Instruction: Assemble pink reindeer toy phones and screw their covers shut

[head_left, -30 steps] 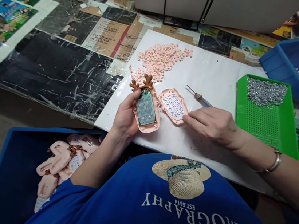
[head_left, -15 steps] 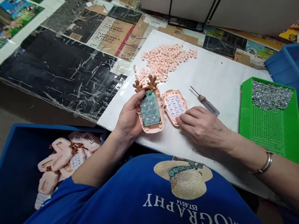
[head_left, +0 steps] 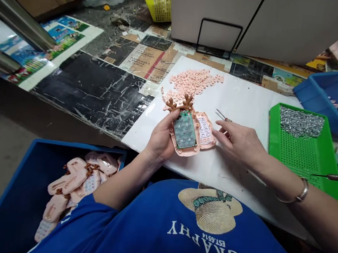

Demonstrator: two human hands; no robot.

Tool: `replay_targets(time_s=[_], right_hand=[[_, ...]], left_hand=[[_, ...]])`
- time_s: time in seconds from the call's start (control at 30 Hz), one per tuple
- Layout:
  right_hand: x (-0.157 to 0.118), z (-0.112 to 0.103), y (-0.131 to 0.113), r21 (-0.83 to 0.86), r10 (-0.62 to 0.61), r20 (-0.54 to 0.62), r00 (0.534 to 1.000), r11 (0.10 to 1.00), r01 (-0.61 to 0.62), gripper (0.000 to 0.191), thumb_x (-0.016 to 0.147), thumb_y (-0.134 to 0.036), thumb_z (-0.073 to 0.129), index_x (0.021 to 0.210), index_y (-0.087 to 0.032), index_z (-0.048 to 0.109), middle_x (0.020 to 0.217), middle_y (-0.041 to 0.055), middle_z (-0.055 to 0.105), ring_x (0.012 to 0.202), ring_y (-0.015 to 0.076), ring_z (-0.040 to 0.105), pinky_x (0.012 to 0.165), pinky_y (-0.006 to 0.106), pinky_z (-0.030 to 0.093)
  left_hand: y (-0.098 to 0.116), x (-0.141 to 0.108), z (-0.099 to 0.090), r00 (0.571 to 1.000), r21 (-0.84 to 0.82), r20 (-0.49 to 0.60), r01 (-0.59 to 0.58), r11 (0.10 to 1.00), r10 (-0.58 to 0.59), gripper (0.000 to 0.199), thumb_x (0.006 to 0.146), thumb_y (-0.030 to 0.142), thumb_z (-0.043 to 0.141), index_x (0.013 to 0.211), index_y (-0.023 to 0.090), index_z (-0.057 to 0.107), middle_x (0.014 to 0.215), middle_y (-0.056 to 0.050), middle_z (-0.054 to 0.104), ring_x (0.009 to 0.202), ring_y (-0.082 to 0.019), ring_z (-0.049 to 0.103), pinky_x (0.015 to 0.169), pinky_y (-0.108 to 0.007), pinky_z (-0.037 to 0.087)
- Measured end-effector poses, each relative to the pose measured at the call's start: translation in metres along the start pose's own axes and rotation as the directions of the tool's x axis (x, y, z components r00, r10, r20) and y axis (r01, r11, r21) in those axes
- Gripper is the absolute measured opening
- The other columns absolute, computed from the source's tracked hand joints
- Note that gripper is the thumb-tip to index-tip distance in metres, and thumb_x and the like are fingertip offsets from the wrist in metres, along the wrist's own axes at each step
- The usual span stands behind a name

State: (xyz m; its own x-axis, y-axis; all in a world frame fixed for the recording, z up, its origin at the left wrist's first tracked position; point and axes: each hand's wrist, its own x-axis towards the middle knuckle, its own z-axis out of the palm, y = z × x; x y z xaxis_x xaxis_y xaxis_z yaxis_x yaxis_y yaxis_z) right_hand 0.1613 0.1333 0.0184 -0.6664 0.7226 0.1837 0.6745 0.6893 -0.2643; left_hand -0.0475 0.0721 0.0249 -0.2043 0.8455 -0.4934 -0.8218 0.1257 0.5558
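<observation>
My left hand grips a pink toy phone shell half with a green circuit board and brown antlers on top, its thumb near the upper left edge. Beside it on the white board lies the other pink half, with a pale keypad in it; the two halves overlap or touch. My right hand is just right of that half, thumb and forefinger apart, holding nothing I can see. Behind its fingers a screwdriver lies mostly hidden, only its shaft and tip showing.
Small pink pieces are heaped on the white board. At right stand a green tray with silvery screws and a blue bin. A second screwdriver juts in at right. Pink shells fill part of a blue crate.
My right hand has let go of the keypad half, and its fingers have spread over the screwdriver. The held half now overlaps the keypad half more. The view has tilted up.
</observation>
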Motion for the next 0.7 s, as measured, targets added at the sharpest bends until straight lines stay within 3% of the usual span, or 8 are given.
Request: replay_targets(time_s=[0.1, 0.2, 0.27, 0.33, 0.4, 0.47, 0.57, 0.7], right_hand=[[0.010, 0.006, -0.001, -0.042, 0.106, 0.025, 0.994, 0.994, -0.105, 0.028, 0.097, -0.036, 0.058, 0.096, -0.013, 0.074, 0.087, 0.0135, 0.075, 0.076, 0.0245, 0.070, 0.065, 0.035, 0.051], [0.014, 0.003, -0.013, 0.324, 0.189, -0.018, 0.982, 0.930, -0.173, 0.042, 0.098, -0.050, 0.054, 0.104, -0.013, 0.073, 0.095, 0.0142, 0.075, 0.082, 0.0249, 0.072, 0.072, 0.038, 0.056], [0.013, -0.002, -0.025, 0.667, 0.228, 0.176, 0.958, 0.687, -0.287, 0.054, 0.096, -0.065, 0.052, 0.106, -0.015, 0.070, 0.093, 0.0126, 0.076, 0.078, 0.0233, 0.073, 0.071, 0.037, 0.059], [0.010, -0.006, -0.034, 0.825, 0.166, 0.379, 0.911, 0.386, -0.413, 0.063, 0.091, -0.076, 0.052, 0.106, -0.017, 0.067, 0.090, 0.0114, 0.076, 0.076, 0.0224, 0.074, 0.069, 0.036, 0.061], [0.005, -0.007, -0.036, 0.859, 0.157, 0.388, 0.908, 0.295, -0.418, 0.064, 0.091, -0.078, 0.051, 0.109, -0.018, 0.066, 0.091, 0.0106, 0.076, 0.075, 0.0216, 0.074, 0.069, 0.035, 0.062], [0.002, -0.004, -0.030, 0.815, 0.254, 0.224, 0.941, 0.481, -0.324, 0.058, 0.095, -0.070, 0.051, 0.114, -0.018, 0.066, 0.092, 0.0101, 0.075, 0.076, 0.0214, 0.073, 0.071, 0.037, 0.061], [0.000, 0.005, -0.013, 0.426, 0.248, -0.018, 0.969, 0.878, -0.217, 0.049, 0.097, -0.049, 0.054, 0.129, -0.013, 0.064, 0.099, 0.0135, 0.074, 0.086, 0.0266, 0.072, 0.081, 0.045, 0.059], [0.006, 0.015, -0.002, 0.110, 0.171, -0.016, 0.985, 0.980, -0.169, 0.053, 0.096, -0.038, 0.053, 0.138, -0.006, 0.058, 0.104, 0.0183, 0.074, 0.091, 0.0306, 0.072, 0.084, 0.048, 0.058]], left_hand=[[-0.002, -0.001, 0.001, 0.999, -0.056, -0.020, 0.033, 0.998, -0.035, 0.017, 0.092, 0.020, 0.058, 0.084, 0.015, 0.071, 0.074, -0.002, 0.077, 0.079, -0.019, 0.077, 0.099, -0.037, 0.059], [-0.004, -0.003, 0.002, 0.998, -0.074, 0.011, 0.056, 0.996, -0.055, 0.016, 0.091, 0.024, 0.060, 0.087, 0.013, 0.072, 0.078, -0.005, 0.078, 0.086, -0.022, 0.078, 0.101, -0.040, 0.058], [-0.005, -0.004, 0.005, 0.998, -0.068, 0.046, 0.045, 0.997, -0.042, 0.016, 0.090, 0.024, 0.062, 0.087, 0.012, 0.072, 0.080, -0.006, 0.078, 0.089, -0.022, 0.078, 0.103, -0.041, 0.057], [-0.006, -0.006, 0.010, 0.996, -0.057, 0.077, 0.037, 0.998, -0.032, 0.016, 0.090, 0.024, 0.063, 0.088, 0.012, 0.072, 0.081, -0.006, 0.078, 0.092, -0.022, 0.078, 0.105, -0.040, 0.056], [-0.007, -0.007, 0.015, 0.993, -0.053, 0.107, 0.051, 0.997, -0.045, 0.017, 0.092, 0.024, 0.061, 0.090, 0.012, 0.072, 0.083, -0.006, 0.079, 0.097, -0.023, 0.077, 0.106, -0.040, 0.055], [-0.008, -0.007, 0.016, 0.989, -0.065, 0.133, 0.071, 0.995, -0.062, 0.020, 0.094, 0.025, 0.058, 0.091, 0.012, 0.073, 0.086, -0.008, 0.079, 0.103, -0.025, 0.077, 0.108, -0.042, 0.054], [-0.006, -0.004, 0.012, 0.988, -0.100, 0.141, 0.080, 0.992, -0.066, 0.026, 0.096, 0.029, 0.053, 0.095, 0.011, 0.073, 0.093, -0.011, 0.080, 0.112, -0.028, 0.074, 0.110, -0.045, 0.052], [-0.003, 0.001, 0.000, 0.993, -0.114, 0.089, 0.085, 0.990, -0.075, 0.026, 0.096, 0.028, 0.054, 0.105, 0.011, 0.072, 0.101, -0.012, 0.080, 0.117, -0.027, 0.072, 0.112, -0.045, 0.051]])
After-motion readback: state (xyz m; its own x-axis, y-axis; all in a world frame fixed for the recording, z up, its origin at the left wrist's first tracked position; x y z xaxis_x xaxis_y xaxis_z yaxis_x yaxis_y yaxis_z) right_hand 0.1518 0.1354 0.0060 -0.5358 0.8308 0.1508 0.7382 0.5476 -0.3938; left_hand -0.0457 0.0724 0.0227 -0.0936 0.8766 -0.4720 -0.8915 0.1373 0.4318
